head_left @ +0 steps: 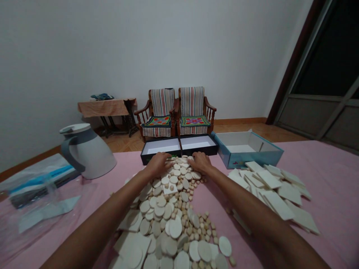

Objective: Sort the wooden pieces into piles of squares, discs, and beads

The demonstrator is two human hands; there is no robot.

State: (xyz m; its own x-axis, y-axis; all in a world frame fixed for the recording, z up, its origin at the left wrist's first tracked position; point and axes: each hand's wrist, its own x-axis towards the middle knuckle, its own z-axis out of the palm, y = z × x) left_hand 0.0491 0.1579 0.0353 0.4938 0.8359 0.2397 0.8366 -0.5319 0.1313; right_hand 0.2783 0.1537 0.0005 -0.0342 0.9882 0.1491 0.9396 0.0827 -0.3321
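A long pile of pale round wooden discs (175, 226) and small wooden cubes (198, 226) runs down the middle of the pink cloth. At its far end, my left hand (159, 163) touches the pile from the left, its fingers extended inward. Opposite it, my right hand (201, 163) rests against the right edge of the discs, fingers apart. Neither hand visibly lifts a piece, though some fingertips are partly hidden among the discs. Just beyond my hands stand two black boxes (181, 152) with white insides. Larger square wooden pieces (131, 244) lie at the near left of the pile.
On the right, a light-blue box (251, 158) stands behind a heap of flat square wooden boards (276, 190). To the left are a white-and-grey jug (97, 158), clear plastic wrapping (56, 194) and a blue-and-black packet (42, 183). Two wooden armchairs (193, 104) stand beyond the cloth.
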